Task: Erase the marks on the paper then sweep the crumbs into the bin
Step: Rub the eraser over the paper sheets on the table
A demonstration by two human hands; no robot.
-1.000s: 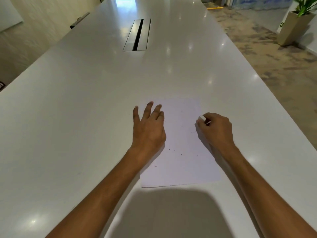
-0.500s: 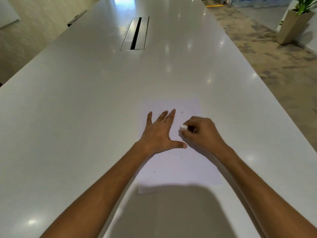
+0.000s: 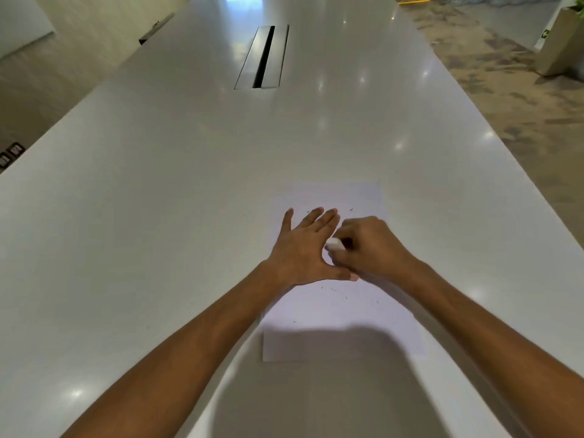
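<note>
Pinching a white eraser point(image 3: 335, 245), the right hand point(image 3: 369, 245) is rubbing the paper point(image 3: 341, 311) while the left hand point(image 3: 305, 248) is pressing flat, fingers spread, pinning it to the worktop point(image 3: 158, 216). Dark crumbs point(image 3: 333, 289) are lying scattered on the sheet; sweeping is not yet begun, and no bin is showing.

1. White, faintly lilac paper point(image 3: 331, 314), flecked with small dark crumbs point(image 3: 333, 289).
2. White eraser point(image 3: 335, 245).
3. Glossy pale grey-white table point(image 3: 158, 216), dotted with bright light reflections.
4. Silver cable hatch point(image 3: 262, 56) with a black central slot.
5. Mottled beige-and-grey carpet point(image 3: 521, 99).
6. Tan planter point(image 3: 559, 49) bearing a small green mark.
</note>
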